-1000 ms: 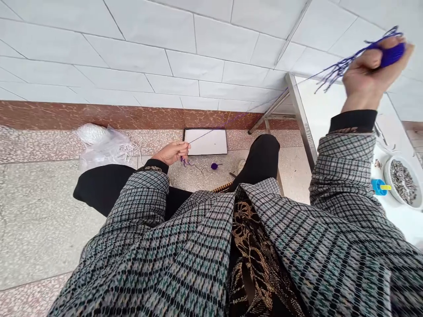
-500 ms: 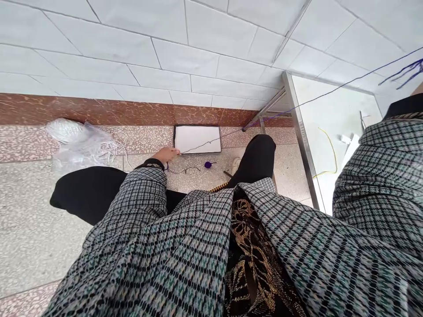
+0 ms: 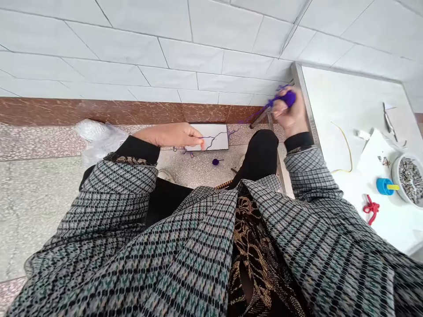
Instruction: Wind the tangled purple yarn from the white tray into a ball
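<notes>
My left hand [image 3: 172, 134] reaches out over my knee with thumb and fingers pinched on a purple thread [image 3: 216, 138]. The thread runs slack across a white board [image 3: 214, 137] on the floor and up to the right. My right hand [image 3: 291, 115] is held forward beside the table edge, closed on a purple yarn bundle [image 3: 288, 97] with loose strands trailing left. A small purple yarn ball [image 3: 215, 162] lies on the floor between my legs.
A clear plastic bag of white cord [image 3: 95, 134] lies by the wall at left. A white table [image 3: 343, 114] with a metal edge stands at right, carrying a bowl of seeds [image 3: 410, 178], a blue spool [image 3: 383, 186], a red cord piece [image 3: 372, 208] and a yellow thread [image 3: 345, 145].
My right hand has come down from high at the right to in front of me by the table edge. The taut thread has gone slack. My left hand moved slightly forward.
</notes>
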